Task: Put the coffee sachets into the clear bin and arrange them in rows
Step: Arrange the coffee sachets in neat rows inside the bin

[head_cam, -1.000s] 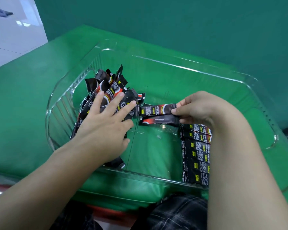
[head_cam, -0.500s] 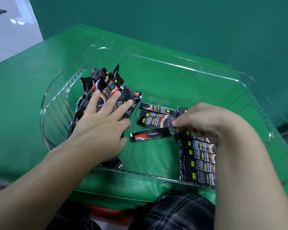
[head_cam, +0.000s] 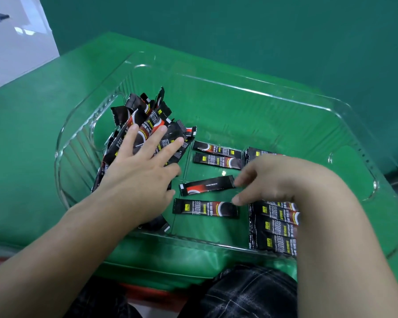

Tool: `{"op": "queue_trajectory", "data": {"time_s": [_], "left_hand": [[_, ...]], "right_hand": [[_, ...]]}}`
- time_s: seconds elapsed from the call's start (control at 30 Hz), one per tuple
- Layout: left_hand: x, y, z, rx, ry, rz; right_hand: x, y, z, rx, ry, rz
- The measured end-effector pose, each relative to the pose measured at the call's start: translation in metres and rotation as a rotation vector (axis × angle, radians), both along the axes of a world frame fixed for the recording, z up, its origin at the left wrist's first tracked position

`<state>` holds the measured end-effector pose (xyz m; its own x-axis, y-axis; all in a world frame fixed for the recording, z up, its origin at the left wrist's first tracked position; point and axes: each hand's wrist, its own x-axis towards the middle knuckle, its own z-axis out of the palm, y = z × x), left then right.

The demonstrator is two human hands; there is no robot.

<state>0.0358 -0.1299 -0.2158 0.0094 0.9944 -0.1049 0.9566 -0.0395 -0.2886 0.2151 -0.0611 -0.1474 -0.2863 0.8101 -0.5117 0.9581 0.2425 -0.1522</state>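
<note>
Your left hand (head_cam: 138,171) lies spread flat on the sachet pile (head_cam: 147,127) at the bin's (head_cam: 251,90) left end. Right hand (head_cam: 269,180), grip loosely curled, fingertips touch two loose sachets (head_cam: 207,185) mid-bin w/o pinching. A careless sweep could skew them or knock the neat row (head_cam: 274,228) just right.

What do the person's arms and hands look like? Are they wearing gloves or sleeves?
No gloves, and no sleeves in view. The left hand and right hand are bare, and both forearms are uncovered to the picture's edge. I see no rings, watch or bands. At the bottom there is dark plaid cloth, likely clothing.
</note>
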Motion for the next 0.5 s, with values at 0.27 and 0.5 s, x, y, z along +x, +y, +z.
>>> {"op": "queue_trajectory", "data": {"time_s": [0.27,0.5], "left_hand": [[0.001,-0.001,0.0,0.014,0.023,-0.005],[0.001,-0.001,0.001,0.008,0.008,0.001]], "right_hand": [[-0.04,-0.018,-0.036,0.032,0.025,0.285],[-0.038,-0.012,-0.046,0.146,0.05,0.216]]}}
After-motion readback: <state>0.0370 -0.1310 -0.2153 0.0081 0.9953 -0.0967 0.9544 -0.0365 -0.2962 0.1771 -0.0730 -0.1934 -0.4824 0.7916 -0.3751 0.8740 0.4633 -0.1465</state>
